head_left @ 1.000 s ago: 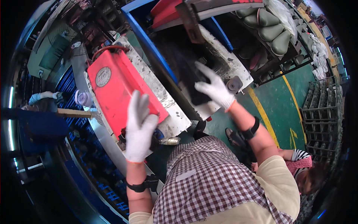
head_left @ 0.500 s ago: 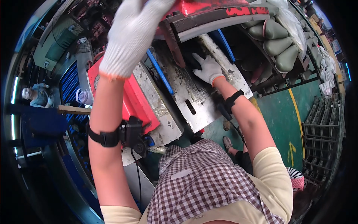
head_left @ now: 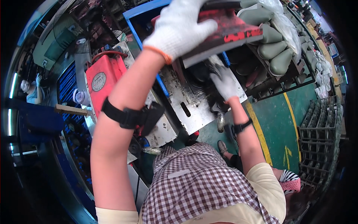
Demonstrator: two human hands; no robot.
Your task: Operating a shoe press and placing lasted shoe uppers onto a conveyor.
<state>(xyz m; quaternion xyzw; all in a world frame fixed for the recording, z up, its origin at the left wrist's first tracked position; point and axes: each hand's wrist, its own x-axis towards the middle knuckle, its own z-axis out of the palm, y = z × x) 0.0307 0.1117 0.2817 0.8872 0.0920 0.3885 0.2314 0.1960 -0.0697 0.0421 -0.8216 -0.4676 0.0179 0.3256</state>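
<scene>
My left hand (head_left: 181, 31), in a white knit glove with an orange cuff, is at the red press arm (head_left: 220, 24), thumb spread. Its fingertips run out at the top of the picture, so I cannot tell whether they grip anything. Below the press arm's pale edge, my right hand (head_left: 225, 82), also gloved, reaches forward with its fingers apart and somewhat smeared. They are at a dark piece (head_left: 199, 72) on the worn metal table (head_left: 201, 112); its kind is unclear in the shadow.
A red machine housing (head_left: 99, 82) stands left of the table. Grey-green boot-shaped forms (head_left: 281, 61) pile on a rack at right, near a wire trolley (head_left: 319, 134). Yellow lines (head_left: 259, 130) mark the green floor. Another person (head_left: 35, 91) is at far left.
My left hand has moved right, over the press arm. My right hand has shifted slightly right and lower, still stretched toward the dark area. The view has shifted, showing more of the red housing.
</scene>
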